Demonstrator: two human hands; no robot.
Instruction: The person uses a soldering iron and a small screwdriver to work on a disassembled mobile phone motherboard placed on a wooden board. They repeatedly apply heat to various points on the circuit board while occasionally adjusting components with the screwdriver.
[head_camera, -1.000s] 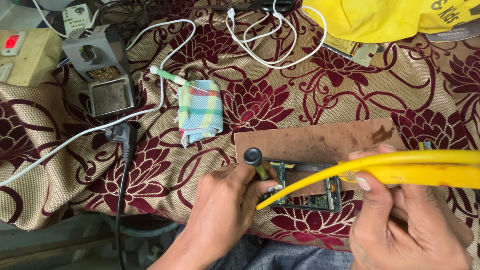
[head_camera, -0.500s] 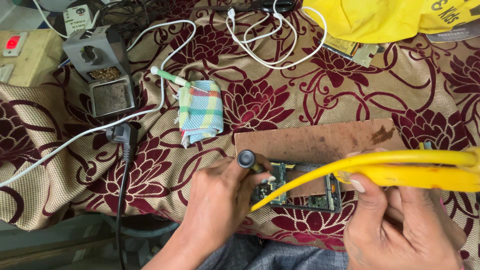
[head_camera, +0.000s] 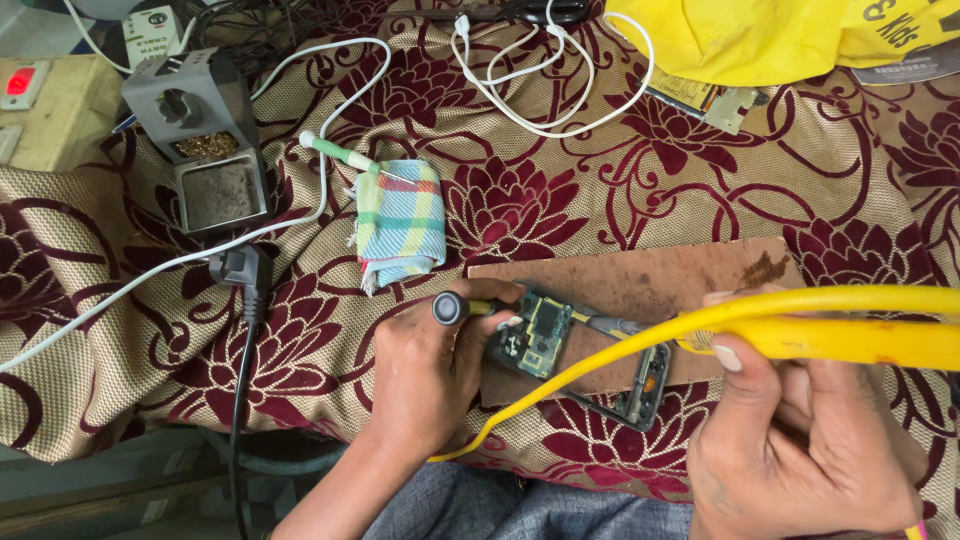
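The left hand (head_camera: 425, 385) pinches a thin tool with a round black cap (head_camera: 449, 307) between thumb and fingers, its shaft lying across the opened phone board (head_camera: 540, 335). The board sits on the brown wooden slab (head_camera: 650, 285), which rests on the maroon flowered cloth (head_camera: 560, 190). Compared with the earlier frames, the left hand has slid up and toward the board, so the black cap now stands clear above the knuckles. The right hand (head_camera: 800, 450) is closed around the yellow handle (head_camera: 850, 335), thumb pressed on top; it has barely shifted. The yellow cord (head_camera: 560, 385) curves down across the board. A checked rag (head_camera: 400, 225) lies just beside the slab's corner
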